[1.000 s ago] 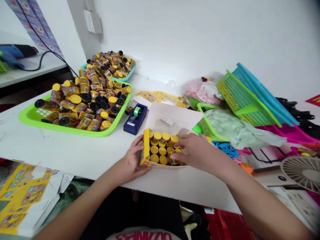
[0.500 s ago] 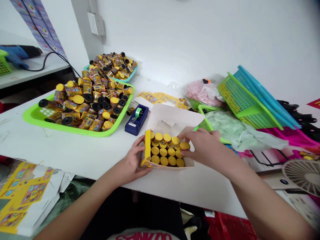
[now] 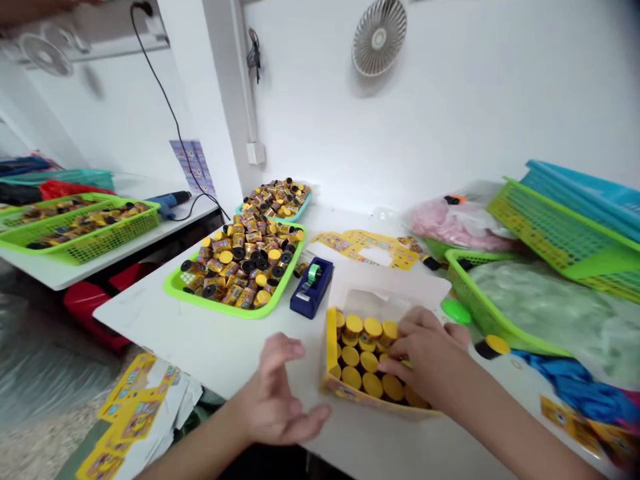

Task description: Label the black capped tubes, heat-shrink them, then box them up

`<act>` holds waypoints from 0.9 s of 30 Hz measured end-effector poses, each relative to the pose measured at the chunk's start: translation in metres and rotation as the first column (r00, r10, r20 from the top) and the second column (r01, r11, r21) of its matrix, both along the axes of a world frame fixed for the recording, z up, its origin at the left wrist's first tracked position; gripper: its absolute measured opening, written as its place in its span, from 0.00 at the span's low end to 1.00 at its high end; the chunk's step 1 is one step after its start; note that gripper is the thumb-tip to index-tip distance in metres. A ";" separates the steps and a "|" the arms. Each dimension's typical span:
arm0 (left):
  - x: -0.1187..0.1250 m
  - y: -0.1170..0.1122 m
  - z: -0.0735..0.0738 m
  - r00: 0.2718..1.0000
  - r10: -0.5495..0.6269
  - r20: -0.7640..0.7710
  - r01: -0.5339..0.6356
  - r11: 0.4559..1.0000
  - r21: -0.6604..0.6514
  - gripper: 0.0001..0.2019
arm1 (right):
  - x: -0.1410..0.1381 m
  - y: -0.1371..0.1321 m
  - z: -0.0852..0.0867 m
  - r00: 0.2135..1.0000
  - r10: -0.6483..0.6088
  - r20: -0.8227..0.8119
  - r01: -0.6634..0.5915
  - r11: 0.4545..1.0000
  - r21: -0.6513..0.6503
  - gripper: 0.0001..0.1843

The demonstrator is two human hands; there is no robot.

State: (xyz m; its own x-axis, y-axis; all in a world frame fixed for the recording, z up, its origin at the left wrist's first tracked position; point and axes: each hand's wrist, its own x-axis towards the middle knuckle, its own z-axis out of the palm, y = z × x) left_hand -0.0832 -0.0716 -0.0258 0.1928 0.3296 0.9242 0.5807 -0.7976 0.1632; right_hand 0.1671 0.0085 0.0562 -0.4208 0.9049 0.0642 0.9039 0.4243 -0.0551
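Note:
On the table a yellow printed box [image 3: 373, 400] stands with its white lid flap [image 3: 390, 280] raised, holding rows of small yellow-lidded tubs [image 3: 369, 362]. My right hand [image 3: 430, 353] reaches into the box's right end, its fingers bent around a tub that they mostly cover. My left hand [image 3: 283, 393] is empty and open, fingers apart and curved, just left of the box without touching it. A blue tape dispenser [image 3: 311, 293] with green tape stands behind the box.
Left, a green basket [image 3: 173, 283] heaped with tubs, and a blue basket [image 3: 304, 208] behind. Yellow printed card [image 3: 345, 245] lies at the back. Right: a green basket [image 3: 460, 287] of plastic bags, tilted stacked baskets [image 3: 550, 227], a lone tub [image 3: 493, 347].
My left hand has let go of the box's left end and drawn away. My right hand stays at the right end, its fingers now lower among the tubs. The view has swung left and up.

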 end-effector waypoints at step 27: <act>-0.002 0.245 0.139 0.234 -0.055 -0.971 -0.808 0.544 -0.226 0.30 | 0.104 0.041 -0.043 0.624 0.559 -0.546 -0.031 0.716 0.698 0.11</act>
